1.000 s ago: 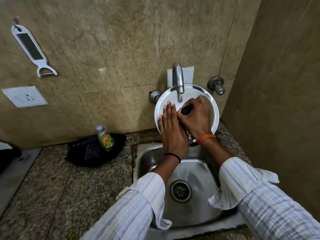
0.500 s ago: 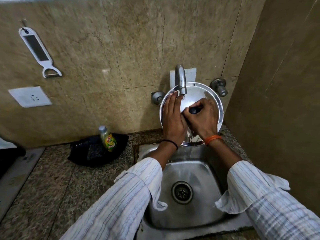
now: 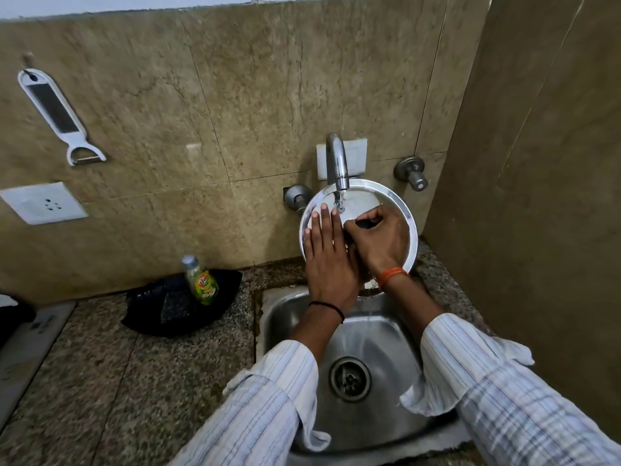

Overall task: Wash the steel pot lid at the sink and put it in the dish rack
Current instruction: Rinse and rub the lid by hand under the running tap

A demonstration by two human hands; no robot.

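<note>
A round steel pot lid (image 3: 386, 199) is held tilted up over the back of the steel sink (image 3: 376, 334), right under the tap (image 3: 337, 161). A thin stream of water falls from the tap onto the lid's face. My right hand (image 3: 378, 240) is closed around the lid's black knob and carries the lid. My left hand (image 3: 327, 253) lies flat on the lid's left half, fingers together and pointing up. The lower part of the lid is hidden behind both hands.
A dish soap bottle (image 3: 201, 280) stands in a black tray (image 3: 181, 304) on the granite counter (image 3: 100, 381) left of the sink. Two tap valves (image 3: 411, 171) stick out of the wall. A white peeler (image 3: 57, 116) and a socket (image 3: 43, 203) are on the tiled wall. A wall closes in at right.
My left hand has slid up and then back down across the lid's face while my right hand kept its grip on the knob. The view has shifted slightly.
</note>
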